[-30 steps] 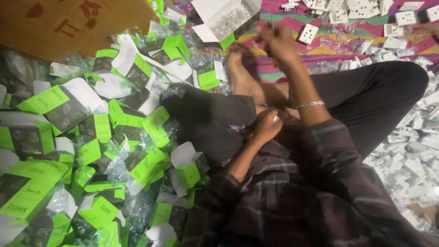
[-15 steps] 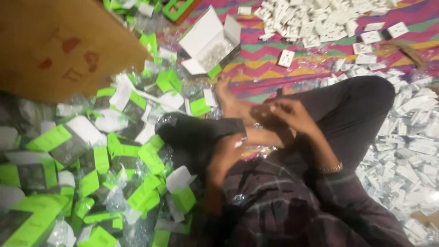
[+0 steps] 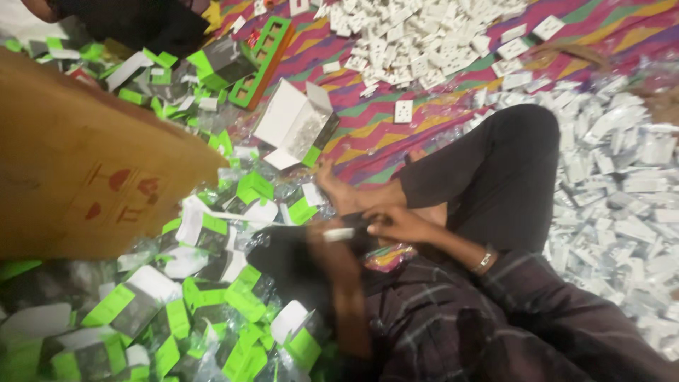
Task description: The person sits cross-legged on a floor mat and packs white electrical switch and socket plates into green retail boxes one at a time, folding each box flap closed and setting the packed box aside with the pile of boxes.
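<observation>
Roughly: handling was seen over the lap, above the crossed legs (image 3: 495, 177). A small white piece (image 3: 338, 233), slim and hard-looking, was held there between both hands, just beside the bare foot (image 3: 339, 191).

- right hand (image 3: 399, 225): fingers were pressed together at 1 end of the small white piece, judged a pinch. A metal bangle (image 3: 484, 260) was worn at the wrist.
- left hand (image 3: 339, 251): motion-blurred, so its grip could not be told.

Step, as judged: 1 piece was being worked between the hands. Any further move would call for a steady pinch, since the part is small and smooth.

Materials:
- green-and-white boxes (image 3: 134, 304): glossy card, rectangular, many in crinkled clear sleeves, heaped loosely beside the knee.
- open white carton (image 3: 290, 117): matt card, flaps up, contents unclear.
- white socket plates (image 3: 424, 42): hard plastic, square, piled on the striped mat (image 3: 368, 134).
- white packs (image 3: 622, 184): flat, sleeved, heaped on the other side.
- brown cardboard flap (image 3: 85, 177): dull and corrugated-looking.
- green tray (image 3: 263, 60): rigid, with square cells.
</observation>
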`<state>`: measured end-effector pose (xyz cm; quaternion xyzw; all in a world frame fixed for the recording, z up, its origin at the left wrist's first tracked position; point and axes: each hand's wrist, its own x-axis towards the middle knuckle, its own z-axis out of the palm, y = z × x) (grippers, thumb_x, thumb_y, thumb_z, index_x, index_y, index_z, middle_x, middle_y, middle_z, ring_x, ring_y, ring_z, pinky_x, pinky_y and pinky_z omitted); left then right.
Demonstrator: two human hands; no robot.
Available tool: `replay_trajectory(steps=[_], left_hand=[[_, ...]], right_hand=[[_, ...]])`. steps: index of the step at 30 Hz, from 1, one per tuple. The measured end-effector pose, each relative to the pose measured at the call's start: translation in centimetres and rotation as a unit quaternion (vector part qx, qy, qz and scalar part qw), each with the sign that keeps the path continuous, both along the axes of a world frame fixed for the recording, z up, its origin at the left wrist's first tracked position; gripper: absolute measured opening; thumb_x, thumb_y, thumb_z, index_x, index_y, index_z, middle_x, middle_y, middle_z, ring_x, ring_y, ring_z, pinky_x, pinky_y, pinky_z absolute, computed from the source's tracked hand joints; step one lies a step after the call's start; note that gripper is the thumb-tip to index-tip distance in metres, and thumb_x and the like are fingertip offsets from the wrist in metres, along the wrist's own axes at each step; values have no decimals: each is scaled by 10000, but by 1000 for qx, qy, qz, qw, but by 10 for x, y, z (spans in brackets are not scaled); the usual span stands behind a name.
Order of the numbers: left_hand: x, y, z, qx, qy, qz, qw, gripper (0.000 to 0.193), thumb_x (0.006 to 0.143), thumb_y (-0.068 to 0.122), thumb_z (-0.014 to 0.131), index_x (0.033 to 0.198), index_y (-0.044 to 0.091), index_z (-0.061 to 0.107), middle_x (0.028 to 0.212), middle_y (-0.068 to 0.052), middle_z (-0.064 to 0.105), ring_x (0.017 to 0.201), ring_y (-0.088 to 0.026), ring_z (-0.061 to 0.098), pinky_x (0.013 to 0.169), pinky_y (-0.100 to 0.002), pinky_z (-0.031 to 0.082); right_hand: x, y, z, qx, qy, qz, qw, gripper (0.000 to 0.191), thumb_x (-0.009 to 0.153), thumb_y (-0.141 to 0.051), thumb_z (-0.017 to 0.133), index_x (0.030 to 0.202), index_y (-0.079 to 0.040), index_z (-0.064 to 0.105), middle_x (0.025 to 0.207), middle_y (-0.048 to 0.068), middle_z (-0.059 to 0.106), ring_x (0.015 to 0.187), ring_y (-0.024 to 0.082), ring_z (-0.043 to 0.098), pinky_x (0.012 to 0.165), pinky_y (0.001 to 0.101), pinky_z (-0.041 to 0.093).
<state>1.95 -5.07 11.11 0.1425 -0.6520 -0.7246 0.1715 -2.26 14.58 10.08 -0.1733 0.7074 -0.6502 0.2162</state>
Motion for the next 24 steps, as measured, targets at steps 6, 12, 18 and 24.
replay_trajectory(steps=[6, 12, 18, 24], left_hand=[[10, 74, -49, 242, -121, -76, 960, 464, 1067, 305, 408, 1416, 20, 518, 1437, -121, 576, 1237, -152, 599, 1061, -316, 445], [8, 44, -75, 175, -155, -143, 962, 460, 1052, 327, 468, 1315, -40, 553, 1164, -160, 696, 1056, -223, 673, 923, -356, 521], [6, 34, -50, 119, -155, -134, 971, 356, 1027, 292, 540, 1212, 11, 658, 1018, -80, 689, 891, -154, 624, 812, -305, 503], [5, 26, 133, -147, 153, -189, 959, 297, 1001, 244, 563, 1172, 24, 668, 1008, -80, 695, 887, -168, 639, 799, -312, 514]], right_hand=[[1, 14, 4, 281, 117, 101, 947, 497, 910, -359, 695, 1323, -86, 644, 1027, 206, 742, 927, 355, 723, 817, 435, 543], [-49, 63, 65, 177, 105, -117, 972, 312, 1043, -281, 667, 986, 17, 742, 866, 181, 718, 787, 257, 662, 739, 347, 537], [-26, 155, 84, 132, 219, -416, 872, 204, 1044, -157, 719, 1132, 24, 750, 955, 84, 743, 853, 130, 688, 750, 286, 542], [54, 283, 39, 369, 159, -513, 759, 240, 1134, -216, 706, 1097, 15, 760, 863, 193, 726, 745, 292, 698, 719, 369, 525]])
